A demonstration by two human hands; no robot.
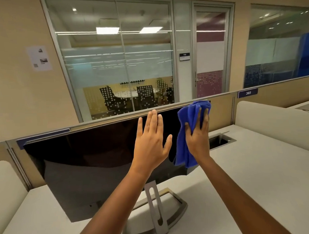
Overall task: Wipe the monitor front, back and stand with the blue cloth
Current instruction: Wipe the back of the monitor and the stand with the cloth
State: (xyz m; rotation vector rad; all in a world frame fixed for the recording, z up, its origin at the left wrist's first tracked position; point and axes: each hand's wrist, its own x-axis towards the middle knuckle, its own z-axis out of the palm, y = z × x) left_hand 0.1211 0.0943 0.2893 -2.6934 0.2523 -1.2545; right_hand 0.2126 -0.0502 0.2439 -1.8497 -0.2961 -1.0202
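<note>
- Two bare hands work at the upper right part of a dark monitor (92,164), which stands on a pale desk (257,174).
- Right hand (197,140): pressed flat against the blue cloth (189,133), fingers spread over the bunched fabric and thumb hooked into it, so the cloth is pinned between palm and screen.
- Blue cloth: lies at the monitor's top right corner; its upper folds reach the top edge above the fingertips, and a loose tail hangs below the wrist.
- Left hand (151,143): open wide, fingers straight and together, thumb out, holding nothing. It is laid against the screen just beside the cloth-holding hand, fingertips at the monitor's top edge.
- Monitor: screen dark and glossy, tilted, with a faint reflection low on the panel.
- Stand (154,204): grey metal, slotted upright on an open rectangular base, below the two forearms.
- Desk: a cable cut-out (220,140) with a raised flap sits just beyond the right hand.
- Partition (265,95): runs behind the monitor and carries a tag reading 385.
- Room: beige walls, a paper notice (39,57), a glazed meeting room (117,65) with dark chairs around a white table, and a glass door (211,52).
</note>
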